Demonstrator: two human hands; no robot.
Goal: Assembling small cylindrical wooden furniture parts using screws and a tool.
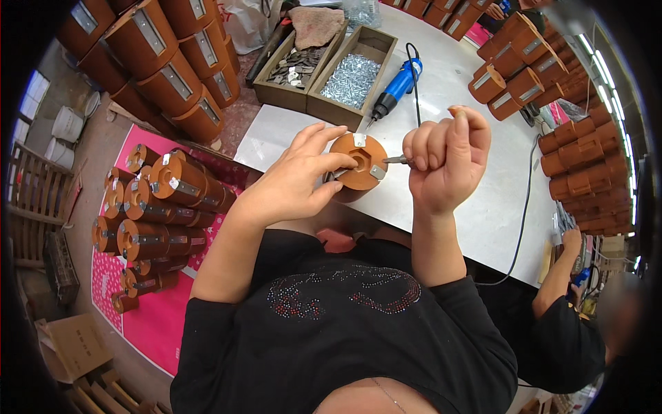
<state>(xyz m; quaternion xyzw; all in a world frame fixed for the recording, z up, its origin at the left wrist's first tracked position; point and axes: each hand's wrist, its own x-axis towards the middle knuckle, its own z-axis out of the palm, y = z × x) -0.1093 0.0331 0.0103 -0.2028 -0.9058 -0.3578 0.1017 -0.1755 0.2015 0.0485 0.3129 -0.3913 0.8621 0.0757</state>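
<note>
An orange-brown cylinder (358,181) with a hexagonal hole stands at the near edge of the white table, with metal clips around its top rim. My left hand (298,169) grips it from the left, a finger reaching over the hole. My right hand (448,155) is closed round a thin, pointed metal tool (398,160), whose tip is at the cylinder's right side, close to a metal clip (377,172). Most of the tool is hidden in my fist. Another clip (359,140) sits at the far side of the rim.
Beyond my hands lie a blue electric screwdriver (398,90) with a black cable, a box of screws (352,81) and a box of metal pieces (298,69). Cylinders are stacked at far left (172,76), on pink sheeting (165,183) and at right (579,159). A co-worker's arm (558,269) is at right.
</note>
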